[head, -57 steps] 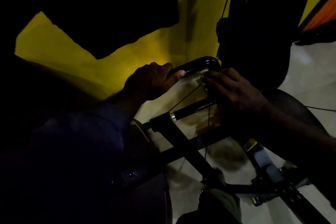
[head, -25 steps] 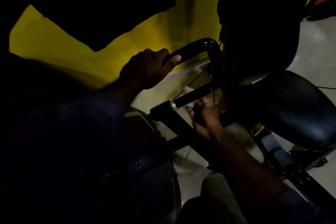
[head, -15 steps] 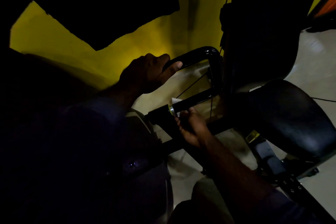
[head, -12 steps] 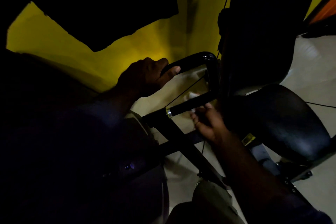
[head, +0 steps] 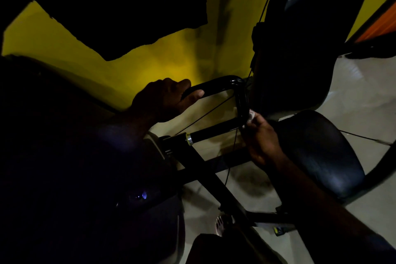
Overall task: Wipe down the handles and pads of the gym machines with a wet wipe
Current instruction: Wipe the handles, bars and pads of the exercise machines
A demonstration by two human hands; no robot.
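Note:
A black U-shaped machine handle (head: 222,86) juts out in the dim light, its lower bar (head: 214,130) ending in a silver ring. My left hand (head: 165,99) grips the upper bar, thumb along its underside. My right hand (head: 260,137) pinches a small white wet wipe (head: 250,116) and presses it against the handle's bend on the right side. Most of the wipe is hidden by my fingers.
A black padded seat (head: 321,152) sits right of the handle, with a dark back pad (head: 310,28) above it. Black frame bars (head: 216,180) cross the pale tiled floor. A yellow wall (head: 150,66) stands behind. Thin cables run past the handle. My foot (head: 220,224) is below.
My right hand slid the wipe from the lower bar near the silver ring rightward and up to the handle's bend. The left hand kept its grip on the upper bar.

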